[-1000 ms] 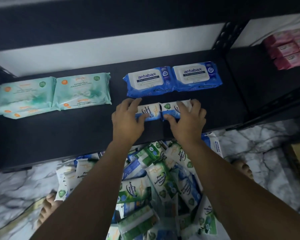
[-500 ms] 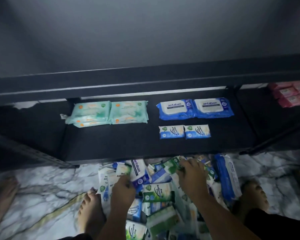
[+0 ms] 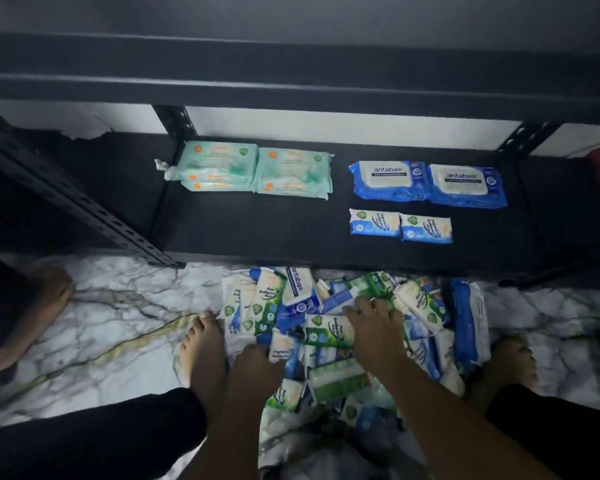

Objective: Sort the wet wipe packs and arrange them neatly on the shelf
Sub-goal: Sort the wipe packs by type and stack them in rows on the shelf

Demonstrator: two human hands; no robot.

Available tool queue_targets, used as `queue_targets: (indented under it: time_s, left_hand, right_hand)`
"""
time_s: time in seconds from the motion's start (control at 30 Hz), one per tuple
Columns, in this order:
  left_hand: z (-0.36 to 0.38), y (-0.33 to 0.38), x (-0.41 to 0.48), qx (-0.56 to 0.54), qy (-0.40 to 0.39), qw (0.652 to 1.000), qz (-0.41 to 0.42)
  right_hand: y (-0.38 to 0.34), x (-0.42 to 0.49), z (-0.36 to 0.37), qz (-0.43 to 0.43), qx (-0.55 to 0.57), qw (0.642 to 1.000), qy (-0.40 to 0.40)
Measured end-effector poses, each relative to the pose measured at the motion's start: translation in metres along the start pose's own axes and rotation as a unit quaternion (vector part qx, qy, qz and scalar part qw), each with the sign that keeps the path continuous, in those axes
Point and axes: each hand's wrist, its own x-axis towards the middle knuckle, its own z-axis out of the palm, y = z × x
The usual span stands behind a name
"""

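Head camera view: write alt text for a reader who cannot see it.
A person's left hand and right hand reach into a heap of wipe packs on a marble floor. On the black shelf beyond lie pale green packs at left, two blue packs at right, two small packs in front of those.

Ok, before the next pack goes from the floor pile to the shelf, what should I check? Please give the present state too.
1. Room on the shelf left of the small blue packs: ok, bare board.
2. Small blue packs side by side in front of the large blue packs: ok.
3. Pile sorted by kind: not ok, green and blue mixed.
4. Right hand holding a pack: not ok, fingers spread on the pile.
5. Left hand gripping a pack: cannot tell, fingers hidden.
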Motion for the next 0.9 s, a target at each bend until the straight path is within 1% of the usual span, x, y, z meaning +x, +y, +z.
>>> queue_targets:
  time_s: [0.03, 0.07, 0.1, 0.17, 0.2, 0.27, 0.4, 0.47, 0.57, 0.7, 0.8, 0.9]
  left_hand:
    - [0.004, -0.008, 0.009, 0.047, 0.056, 0.997, -0.008]
    - [0.008, -0.006, 0.009, 0.072, 0.072, 0.995, -0.008]
    - [0.016, 0.002, 0.002, 0.083, 0.057, 0.995, 0.011]
    - [0.034, 0.023, -0.014, 0.071, 0.015, 0.997, 0.040]
    - [0.041, 0.036, -0.021, 0.057, 0.013, 0.997, 0.039]
    - [0.043, 0.036, -0.018, 0.036, 0.010, 0.999, 0.038]
    - [0.046, 0.039, -0.012, 0.049, 0.009, 0.999, 0.018]
    - [0.049, 0.042, -0.014, 0.031, 0.016, 0.999, 0.017]
    - [0.051, 0.038, -0.012, -0.041, 0.013, 0.999, 0.012]
    - [0.046, 0.038, -0.018, -0.113, 0.025, 0.993, 0.036]
    - [0.032, 0.046, -0.023, -0.155, 0.037, 0.986, 0.046]
    - [0.014, 0.056, -0.027, -0.173, 0.021, 0.984, 0.048]
  right_hand:
    - [-0.002, 0.008, -0.002, -0.015, -0.020, 1.000, -0.004]
    - [-0.003, 0.017, -0.003, -0.024, -0.033, 0.999, -0.008]
    - [-0.002, 0.026, -0.004, -0.031, -0.046, 0.998, -0.013]
    - [0.001, 0.043, -0.005, -0.056, -0.087, 0.994, -0.021]
    - [0.004, 0.050, -0.006, -0.073, -0.115, 0.990, -0.024]
    - [0.010, 0.063, -0.005, -0.105, -0.156, 0.982, -0.026]
    - [0.007, 0.075, 0.004, -0.146, -0.213, 0.965, -0.043]
    - [0.004, 0.078, 0.008, -0.145, -0.227, 0.962, -0.037]
    - [0.002, 0.078, 0.008, -0.133, -0.227, 0.964, -0.036]
    - [0.000, 0.068, -0.002, -0.128, -0.234, 0.964, -0.013]
    - [0.003, 0.055, -0.010, -0.108, -0.210, 0.972, 0.008]
    - [0.006, 0.040, -0.025, -0.082, -0.167, 0.982, 0.022]
